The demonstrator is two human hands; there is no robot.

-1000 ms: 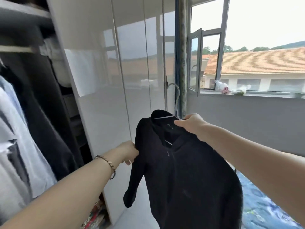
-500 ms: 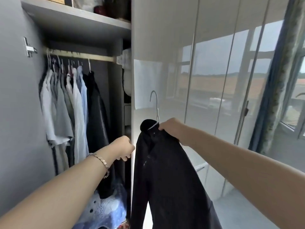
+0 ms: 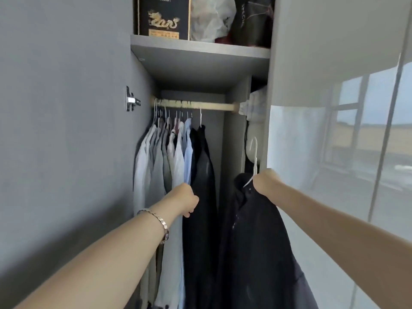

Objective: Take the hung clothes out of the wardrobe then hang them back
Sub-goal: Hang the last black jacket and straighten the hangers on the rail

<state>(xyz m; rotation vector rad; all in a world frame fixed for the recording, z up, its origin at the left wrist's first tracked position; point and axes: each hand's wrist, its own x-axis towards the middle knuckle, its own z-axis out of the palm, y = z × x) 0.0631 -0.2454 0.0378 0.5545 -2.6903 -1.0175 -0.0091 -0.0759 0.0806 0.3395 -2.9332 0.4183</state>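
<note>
Black shirt (image 3: 256,241) on white hanger (image 3: 254,152), below the wardrobe rail (image 3: 214,106)
Left hand (image 3: 186,200), fingers curled on what is unclear, beside hung clothes (image 3: 169,157); right hand (image 3: 265,182) clamps the hanger's neck, the rail's bare end at its eleven o'clock.

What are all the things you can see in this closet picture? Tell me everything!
Rail: one, tan, under the shelf.
Pale shirts: several, white, grey, light blue, hung on the rail's left.
Dark garment: one, black, hung right of them.
Black shirt: one, on the white hanger, off the rail.
White hanger: one, hook lower than the rail.
Shelf: one, grey, above the rail.
Box: one, black with gold dragon, on the shelf.
Plastic bag: one, whitish, right of the box.
Dark bag: one, black, right of that.
Glossy door: one, white, far right.
Open door: one, grey, left.
Bracelet: one, silver, left wrist.
Left hand: one, fingers curled, by the hung clothes.
Right hand: one, gripping the hanger's neck.
</note>
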